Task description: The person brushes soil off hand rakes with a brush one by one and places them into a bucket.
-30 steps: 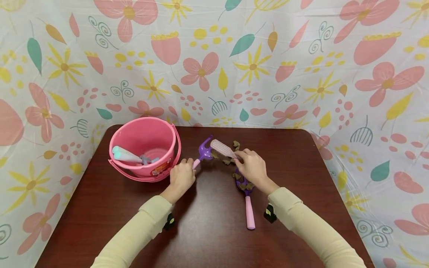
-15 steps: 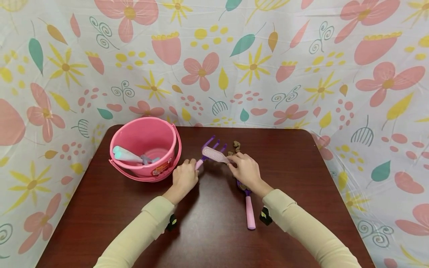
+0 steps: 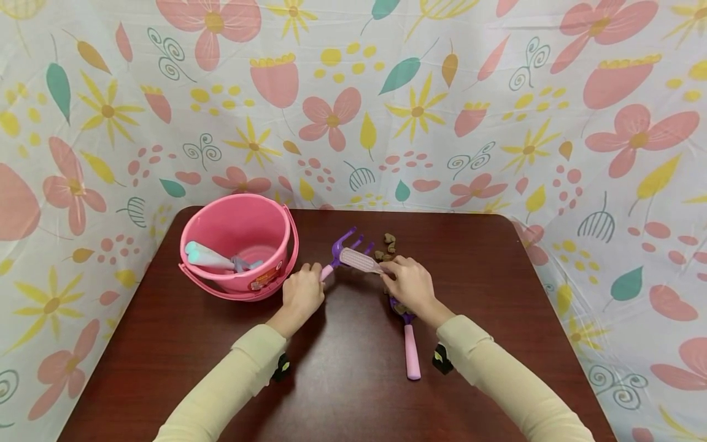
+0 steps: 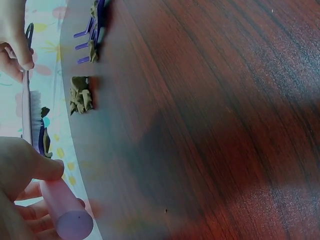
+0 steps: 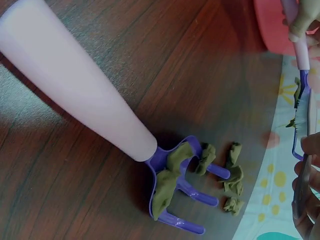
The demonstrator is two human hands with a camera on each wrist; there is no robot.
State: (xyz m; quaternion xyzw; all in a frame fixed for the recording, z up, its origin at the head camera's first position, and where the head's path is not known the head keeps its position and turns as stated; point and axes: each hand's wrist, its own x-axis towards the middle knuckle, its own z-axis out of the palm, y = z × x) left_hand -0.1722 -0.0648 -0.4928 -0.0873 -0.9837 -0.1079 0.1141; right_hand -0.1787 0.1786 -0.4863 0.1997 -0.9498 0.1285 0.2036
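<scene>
Two small hand tools are in use above the dark red-brown wooden bench (image 3: 342, 380). Ahead of the left grip (image 3: 302, 291) is a purple toy fork with a pale pink handle (image 3: 336, 252); that grip is curled round the handle, whose rounded butt sticks out past the fingers. The right grip (image 3: 410, 282) pinches the neck of a flat, pale pink, textured brush with white bristles (image 3: 360, 260), its head reaching toward the left grip and lying across the fork's tines. Brown bits cling near the bristles; whether these press on the tines I cannot tell.

Both tools look like light, stiff plastic, easy to steer from the handle, though the smooth, fat fork handle may roll unless held firmly. The bristles should flex.

Just below the right grip lies a second purple fork with a pink handle (image 3: 411, 352), bearing soft-looking brown clumps (image 5: 170, 185); it is best taken by the handle, kept level. Loose brown lumps (image 3: 389, 239) beyond the right grip seem soft and likely to squash if pinched. Left of the left grip stands a pink plastic bucket (image 3: 237, 224), probably light and slightly flexible.
</scene>
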